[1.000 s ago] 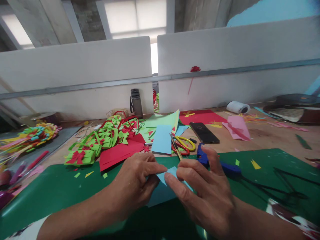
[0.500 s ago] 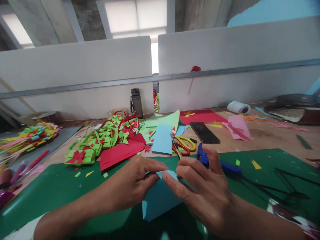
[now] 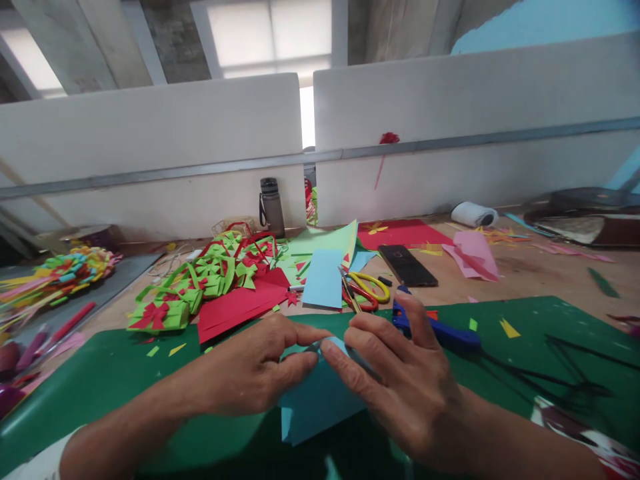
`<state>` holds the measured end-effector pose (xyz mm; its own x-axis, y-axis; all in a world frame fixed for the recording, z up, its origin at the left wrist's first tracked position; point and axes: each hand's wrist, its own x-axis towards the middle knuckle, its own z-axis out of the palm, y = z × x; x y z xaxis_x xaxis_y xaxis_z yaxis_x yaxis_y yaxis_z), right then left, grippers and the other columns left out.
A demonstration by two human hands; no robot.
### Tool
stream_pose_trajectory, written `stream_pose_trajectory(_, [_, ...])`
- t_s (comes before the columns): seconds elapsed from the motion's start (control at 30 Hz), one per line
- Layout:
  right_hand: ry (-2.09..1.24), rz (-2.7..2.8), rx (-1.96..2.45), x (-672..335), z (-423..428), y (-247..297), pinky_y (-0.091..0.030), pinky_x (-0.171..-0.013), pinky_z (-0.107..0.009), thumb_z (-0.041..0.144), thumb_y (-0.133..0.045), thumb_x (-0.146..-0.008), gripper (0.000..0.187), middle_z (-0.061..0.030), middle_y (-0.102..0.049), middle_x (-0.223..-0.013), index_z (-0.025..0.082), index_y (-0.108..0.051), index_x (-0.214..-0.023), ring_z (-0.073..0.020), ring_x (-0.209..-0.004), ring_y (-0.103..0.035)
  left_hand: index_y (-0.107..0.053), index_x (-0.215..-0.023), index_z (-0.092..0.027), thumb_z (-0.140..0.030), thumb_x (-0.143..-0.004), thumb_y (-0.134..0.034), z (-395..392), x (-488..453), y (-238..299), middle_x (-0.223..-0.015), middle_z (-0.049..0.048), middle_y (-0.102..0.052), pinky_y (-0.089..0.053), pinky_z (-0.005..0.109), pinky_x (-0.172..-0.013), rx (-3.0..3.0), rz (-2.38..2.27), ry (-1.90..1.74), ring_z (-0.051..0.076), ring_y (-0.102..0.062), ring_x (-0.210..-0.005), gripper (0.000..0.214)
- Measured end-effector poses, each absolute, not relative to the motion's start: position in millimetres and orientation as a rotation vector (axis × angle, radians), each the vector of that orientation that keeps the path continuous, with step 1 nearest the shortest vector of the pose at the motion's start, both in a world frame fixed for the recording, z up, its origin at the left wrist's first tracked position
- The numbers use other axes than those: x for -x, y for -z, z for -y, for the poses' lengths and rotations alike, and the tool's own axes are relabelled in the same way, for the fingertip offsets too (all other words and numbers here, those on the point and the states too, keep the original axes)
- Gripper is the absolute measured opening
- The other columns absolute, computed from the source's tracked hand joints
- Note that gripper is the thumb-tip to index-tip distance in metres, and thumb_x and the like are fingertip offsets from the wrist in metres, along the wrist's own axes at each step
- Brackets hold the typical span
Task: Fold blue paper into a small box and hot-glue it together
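Note:
A folded sheet of light-blue paper (image 3: pixel 320 407) is held up just above the green mat, its top edge bent over. At the upper left corner, the thumb and forefinger of my left hand (image 3: pixel 257 367) close on the fold. My right hand (image 3: pixel 405 373) grips the right side, one finger laid along the top edge and the other fingers curled. Its thumb's contact with the paper is partly hidden. Just beyond my hands lie scissors with yellow and red handles (image 3: pixel 373 288) and a blue glue gun (image 3: pixel 457 335).
The green mat (image 3: pixel 530 313) carries paper scraps and a black cord. Behind it are green paper bags with red bows (image 3: pixel 160 313), red sheets (image 3: pixel 240 310), a blue sheet (image 3: pixel 323 277), a phone (image 3: pixel 407 265) and a bottle (image 3: pixel 271 210). A white partition (image 3: pixel 150 127) stands behind.
My left thumb has slid down and away from the forefinger along the paper's folded corner. My right hand keeps its hold, and the paper has shifted slightly left.

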<state>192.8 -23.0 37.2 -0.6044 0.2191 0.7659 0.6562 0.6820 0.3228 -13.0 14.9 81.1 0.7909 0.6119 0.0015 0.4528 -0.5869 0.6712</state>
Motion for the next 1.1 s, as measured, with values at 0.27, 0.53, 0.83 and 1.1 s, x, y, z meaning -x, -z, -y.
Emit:
stream_pose_trajectory(0.27, [0.745,2.181,0.657,-192,23,-35,-0.026,-0.094,-0.060,0.008,-0.039,-0.084,0.029,-0.0112,-0.067,-0.078,0.008,-0.065,-0.096,-0.0250,-0.087,-0.061,-0.057,-0.117,-0.017,-0.034,-0.094,-0.034,-14,6,-79,-0.081,-0.0005,-0.061,-0.043,0.020,-0.072,-2.175,-0.727,-0.364,0.015,-0.055,-0.081,0.037])
stream_pose_trajectory(0.53, [0.734,2.149,0.682,-192,25,-30,-0.025,-0.095,-0.059,0.009,-0.039,-0.085,0.027,-0.0114,-0.066,-0.079,0.005,-0.065,-0.094,-0.0251,-0.089,-0.060,-0.060,-0.088,-0.015,-0.035,-0.094,-0.032,-11,5,-79,-0.078,0.0005,-0.057,-0.042,0.022,-0.080,-2.157,-0.730,-0.394,0.015,-0.054,-0.088,0.035])
stream_pose_trajectory(0.83, [0.720,2.159,0.676,-194,23,-30,-0.023,-0.096,-0.059,0.009,-0.036,-0.085,0.028,-0.0105,-0.066,-0.081,0.008,-0.063,-0.093,-0.0250,-0.091,-0.059,-0.062,-0.088,-0.015,-0.032,-0.094,-0.032,-11,6,-78,-0.077,0.0018,-0.059,-0.043,0.020,-0.070,-2.196,-0.756,-0.398,0.017,-0.055,-0.089,0.035])
stream_pose_trajectory(1.1, [0.699,2.151,0.709,-194,21,-30,-0.021,-0.097,-0.059,0.011,-0.040,-0.086,0.023,-0.0090,-0.065,-0.081,0.009,-0.062,-0.091,-0.0229,-0.089,-0.059,-0.062,-0.089,-0.015,-0.034,-0.095,-0.031,-8,2,-80,-0.075,0.0011,-0.059,-0.043,0.020,-0.073,-2.226,-0.739,-0.409,0.015,-0.055,-0.083,0.036])
